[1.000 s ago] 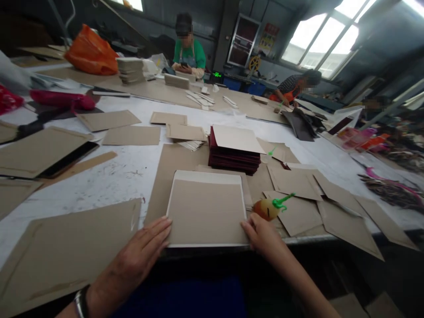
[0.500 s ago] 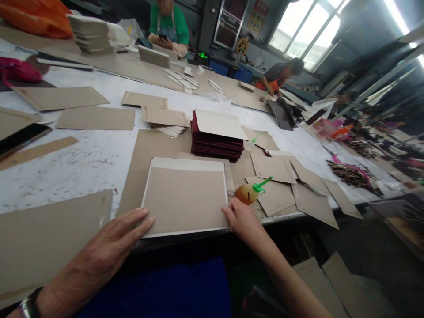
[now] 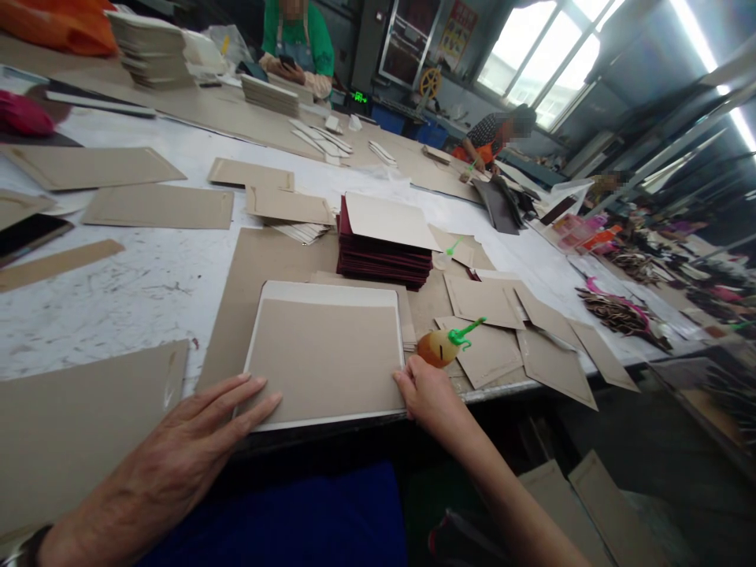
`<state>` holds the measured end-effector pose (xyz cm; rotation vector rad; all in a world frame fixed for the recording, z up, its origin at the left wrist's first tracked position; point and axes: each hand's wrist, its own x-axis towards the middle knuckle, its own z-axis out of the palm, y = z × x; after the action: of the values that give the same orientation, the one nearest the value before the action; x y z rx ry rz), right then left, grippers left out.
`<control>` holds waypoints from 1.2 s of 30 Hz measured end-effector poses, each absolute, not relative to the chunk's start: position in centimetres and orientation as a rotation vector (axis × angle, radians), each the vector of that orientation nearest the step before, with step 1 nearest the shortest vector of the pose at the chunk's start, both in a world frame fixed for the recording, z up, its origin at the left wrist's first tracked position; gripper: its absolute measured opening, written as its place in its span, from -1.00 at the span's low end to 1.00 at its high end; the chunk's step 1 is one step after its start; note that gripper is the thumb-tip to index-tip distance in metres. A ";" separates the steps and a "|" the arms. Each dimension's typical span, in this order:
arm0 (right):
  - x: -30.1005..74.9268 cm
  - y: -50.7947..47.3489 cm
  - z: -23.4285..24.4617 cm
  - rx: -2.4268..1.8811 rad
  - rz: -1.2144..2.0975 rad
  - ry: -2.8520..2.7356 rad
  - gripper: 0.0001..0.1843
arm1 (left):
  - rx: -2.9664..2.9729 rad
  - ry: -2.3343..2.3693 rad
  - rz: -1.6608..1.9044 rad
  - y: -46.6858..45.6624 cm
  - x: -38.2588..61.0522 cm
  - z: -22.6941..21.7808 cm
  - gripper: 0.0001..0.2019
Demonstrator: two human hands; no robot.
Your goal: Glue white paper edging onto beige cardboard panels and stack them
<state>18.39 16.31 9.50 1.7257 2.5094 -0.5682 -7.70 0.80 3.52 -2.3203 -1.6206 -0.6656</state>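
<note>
- Here's our left hand, coming in low from the left, palm down, fingers stretched out flat, their tips on the board's left side near its lower corner.
- Over on the right, our right hand is bunched up, fingers curled, thumb at the right edge; whether it truly pinches there, we can't tell.
- Our hands stand well apart, with the pale-rimmed board lying flat between them, right at the near edge of the table.
- Under its far part we see a bigger cardboard sheet; beyond it sits the dark red stack, and just beside our right hand lies the bottle with its green nozzle.
- And what's new against half a second ago? Our left fingers reach a touch further in over the board, while our right hand keeps its spot at the edge, the bottle still beside it.
</note>
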 end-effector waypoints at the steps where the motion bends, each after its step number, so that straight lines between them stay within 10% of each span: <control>1: 18.4 16.3 9.5 1.721 -0.570 2.505 -0.84 | -2.310 -1.624 -0.647 0.8 -7.6 3.6 -0.57; 11: 17.8 16.6 9.9 1.689 -0.584 2.372 -0.83 | -2.310 -1.672 -0.645 0.7 -7.5 2.4 -0.48; 23: 15.8 14.8 11.5 1.587 0.239 2.733 -0.69 | -2.257 -1.850 -0.603 0.4 -6.3 3.6 -0.44; 28: 11.8 14.9 9.5 1.103 0.060 3.182 -0.30 | -2.268 -1.811 -0.600 0.5 -6.5 3.4 -0.46; 36: 10.1 14.8 6.8 0.986 -0.177 3.238 -0.29 | -2.242 -1.702 -0.606 0.8 -6.8 2.7 -0.44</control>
<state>10.14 14.79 6.79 0.9859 3.2378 -0.1770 -6.83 0.78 2.70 -2.2420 -1.7025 -0.6061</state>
